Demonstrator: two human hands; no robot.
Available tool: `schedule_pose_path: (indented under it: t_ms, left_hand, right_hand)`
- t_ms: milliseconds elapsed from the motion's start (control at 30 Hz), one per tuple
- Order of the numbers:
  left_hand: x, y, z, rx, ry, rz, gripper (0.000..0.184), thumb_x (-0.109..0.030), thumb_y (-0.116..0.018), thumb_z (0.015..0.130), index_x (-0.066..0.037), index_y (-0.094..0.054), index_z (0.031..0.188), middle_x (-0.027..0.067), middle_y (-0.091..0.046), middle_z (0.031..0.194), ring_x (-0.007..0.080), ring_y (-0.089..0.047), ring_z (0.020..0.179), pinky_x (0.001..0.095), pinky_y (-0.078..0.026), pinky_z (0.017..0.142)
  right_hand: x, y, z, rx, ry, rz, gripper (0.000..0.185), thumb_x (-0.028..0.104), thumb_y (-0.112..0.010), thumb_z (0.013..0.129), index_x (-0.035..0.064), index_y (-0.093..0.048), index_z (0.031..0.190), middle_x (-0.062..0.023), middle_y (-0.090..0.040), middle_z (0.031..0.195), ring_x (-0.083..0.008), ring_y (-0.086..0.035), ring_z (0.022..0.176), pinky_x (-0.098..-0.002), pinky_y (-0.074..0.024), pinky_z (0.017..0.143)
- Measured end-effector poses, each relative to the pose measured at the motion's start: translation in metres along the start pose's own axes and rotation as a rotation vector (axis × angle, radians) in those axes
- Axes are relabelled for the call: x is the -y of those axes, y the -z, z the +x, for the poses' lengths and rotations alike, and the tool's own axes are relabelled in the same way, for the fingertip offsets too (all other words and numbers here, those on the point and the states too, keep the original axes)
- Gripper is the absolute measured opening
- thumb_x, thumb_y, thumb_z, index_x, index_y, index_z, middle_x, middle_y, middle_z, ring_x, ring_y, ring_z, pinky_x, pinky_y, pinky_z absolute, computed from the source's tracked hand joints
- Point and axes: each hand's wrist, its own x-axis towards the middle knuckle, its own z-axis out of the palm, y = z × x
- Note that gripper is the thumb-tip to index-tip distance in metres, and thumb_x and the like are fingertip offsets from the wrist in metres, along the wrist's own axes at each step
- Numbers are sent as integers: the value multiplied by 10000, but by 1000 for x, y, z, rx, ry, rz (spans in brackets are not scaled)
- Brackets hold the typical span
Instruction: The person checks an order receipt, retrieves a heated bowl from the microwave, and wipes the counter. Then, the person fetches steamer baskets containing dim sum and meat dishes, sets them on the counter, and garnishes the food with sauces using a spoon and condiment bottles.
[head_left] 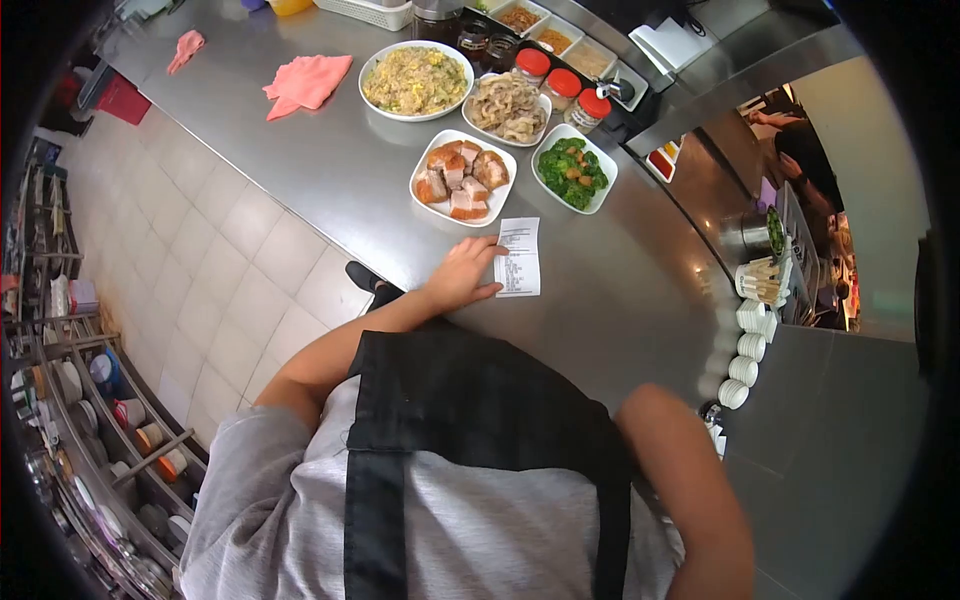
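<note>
1 left hand (pixel 463 273) — fingers (pixel 486 246) half-open on 1 receipt (pixel 519 262) — near 4 dishes (pixel 430 208)

Restaurant kitchen. Contents: stainless-steel counter (pixel 620 320); plated dishes, including fried rice (pixel 415 82); printed receipt (pixel 519 262); red-lidded jars (pixel 563 86); stacked white bowls (pixel 743 370).

A narrow white paper receipt (pixel 524 262), printed with small dark lines, lies face up on the steel counter (pixel 640 290), long sides running roughly twelve to six o'clock, with the meat plate (pixel 416 186) at its eleven and the greens plate (pixel 537 166) at its one.
</note>
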Motion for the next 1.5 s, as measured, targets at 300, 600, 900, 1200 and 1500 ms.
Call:
schedule_pose_path:
  t_ms: [300,600,900,1200,1500]
  left_hand:
    - [2,-1,-1,-26,-28,-33,560,-224,-732,755,-82,-495,1242,125,-458,1326,329,-442,1183,430,-380,998]
    - [-3,-2,0,-38,4,-24,548,-252,-731,767,-76,-506,1235,148,-471,1304,343,-456,1160,428,-378,1002]
    - [-4,-4,0,-36,31,-1,577,-265,-740,755,-88,-499,1248,131,-466,1312,336,-450,1173,434,-372,1004]
    - [-3,-8,-1,-48,26,15,591,-271,-748,749,-88,-496,1251,126,-462,1307,333,-449,1175,434,-367,1001]
    - [-1,-5,1,14,43,-3,633,-296,-760,734,-94,-482,1265,138,-444,1327,339,-435,1189,434,-364,1005]
  right_hand:
    - [-8,19,-32,-140,22,56,227,165,-435,984,34,-585,1091,-144,-639,1033,-297,-636,939,-392,-529,820]
    - [-110,-1,-257,-1644,-1168,-974,194,209,-530,961,54,-534,1076,6,-524,782,-68,-460,655,-252,-404,579]
    - [-181,0,-260,-1395,-1303,-1317,152,207,-557,934,68,-507,973,-194,-640,810,-396,-627,725,-471,-468,614]
    - [-179,3,-282,-1187,-1615,-1535,162,240,-520,950,81,-489,957,-180,-637,799,-400,-625,735,-512,-466,611]
    - [-126,-2,-287,-1429,-1593,-1428,179,254,-516,950,84,-493,1001,-180,-654,832,-395,-631,747,-490,-471,647]
